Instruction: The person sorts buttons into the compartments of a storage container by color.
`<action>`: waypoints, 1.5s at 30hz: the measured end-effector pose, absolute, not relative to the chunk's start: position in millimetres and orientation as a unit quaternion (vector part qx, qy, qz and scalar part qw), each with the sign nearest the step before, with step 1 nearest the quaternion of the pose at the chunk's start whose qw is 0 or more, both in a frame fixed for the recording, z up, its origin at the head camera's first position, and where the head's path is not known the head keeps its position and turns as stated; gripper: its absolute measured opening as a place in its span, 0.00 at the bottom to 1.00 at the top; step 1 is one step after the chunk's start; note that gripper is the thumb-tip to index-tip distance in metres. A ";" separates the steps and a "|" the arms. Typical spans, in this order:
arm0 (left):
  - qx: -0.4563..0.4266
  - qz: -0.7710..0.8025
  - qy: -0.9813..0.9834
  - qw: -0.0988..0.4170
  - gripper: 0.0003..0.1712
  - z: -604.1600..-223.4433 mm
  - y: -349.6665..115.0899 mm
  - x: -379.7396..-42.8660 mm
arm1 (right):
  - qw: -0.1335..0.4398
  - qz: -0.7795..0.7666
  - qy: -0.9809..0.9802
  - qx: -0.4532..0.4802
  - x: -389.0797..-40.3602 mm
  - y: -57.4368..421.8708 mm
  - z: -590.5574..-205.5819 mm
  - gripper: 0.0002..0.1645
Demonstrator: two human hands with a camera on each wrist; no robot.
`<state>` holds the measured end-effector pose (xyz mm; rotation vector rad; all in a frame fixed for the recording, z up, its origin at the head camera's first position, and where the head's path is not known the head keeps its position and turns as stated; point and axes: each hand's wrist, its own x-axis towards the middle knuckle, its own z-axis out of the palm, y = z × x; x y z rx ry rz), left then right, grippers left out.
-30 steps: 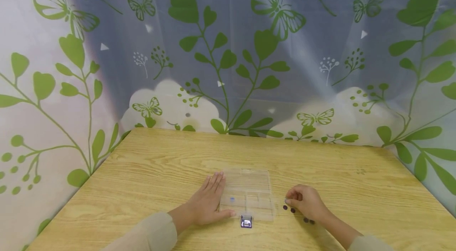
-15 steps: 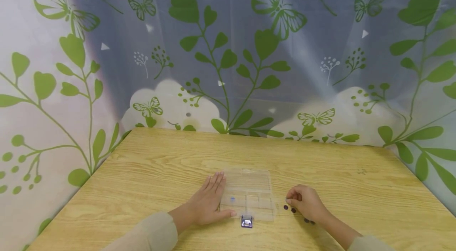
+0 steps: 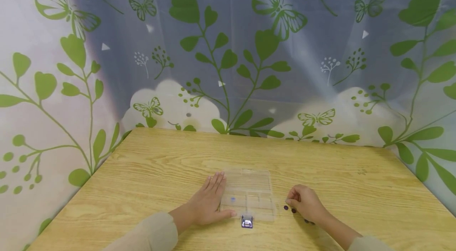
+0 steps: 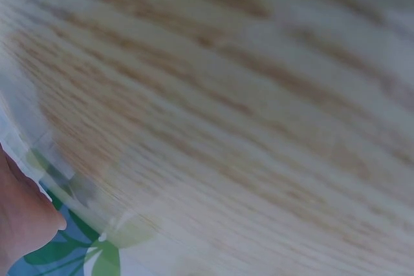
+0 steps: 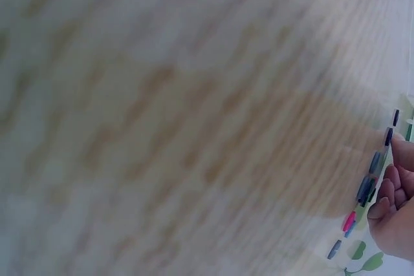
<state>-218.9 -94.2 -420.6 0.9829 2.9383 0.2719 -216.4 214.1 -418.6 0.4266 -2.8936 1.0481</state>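
Note:
A clear plastic compartment box (image 3: 261,216) lies flat on the wooden table. My left hand (image 3: 206,202) rests spread along its left side, fingertips at the edge and thumb by the front corner. At the box's front is a purple-rimmed clear clasp-like piece (image 3: 247,221). To the right, my right hand (image 3: 307,202) is down at the table with thumb and forefinger together at a small disc, seemingly pinching it. Dark discs (image 3: 293,211) lie beside and under that hand. In the right wrist view, a pink disc (image 5: 348,222) and several bluish ones line up near the fingers.
A small blue piece (image 3: 233,199) sits in a left compartment of the box. The wooden table (image 3: 142,172) reaches back to a curtain (image 3: 228,45) printed with green leaves and butterflies. The left wrist view holds mostly blurred tabletop and part of the left hand.

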 end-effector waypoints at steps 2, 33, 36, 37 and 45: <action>0.315 0.085 0.945 0.017 0.54 -421.0 -94.2 -219.3 | 0.014 0.343 -0.930 0.135 -215.8 214.2 -418.2 0.06; 0.310 0.089 0.946 0.016 0.55 -424.5 -94.0 -220.6 | 0.007 0.404 -0.914 0.013 -214.0 207.5 -412.7 0.06; 0.310 0.088 0.946 0.014 0.55 -425.3 -94.1 -220.8 | 0.014 0.407 -0.914 0.003 -213.1 204.8 -411.8 0.06; 0.310 0.088 0.947 0.015 0.55 -425.2 -94.1 -220.8 | 0.017 0.407 -0.913 0.004 -212.7 204.1 -411.5 0.06; 0.311 0.091 0.946 0.017 0.54 -424.4 -94.1 -220.6 | 0.010 0.423 -0.906 -0.020 -209.2 198.5 -405.6 0.08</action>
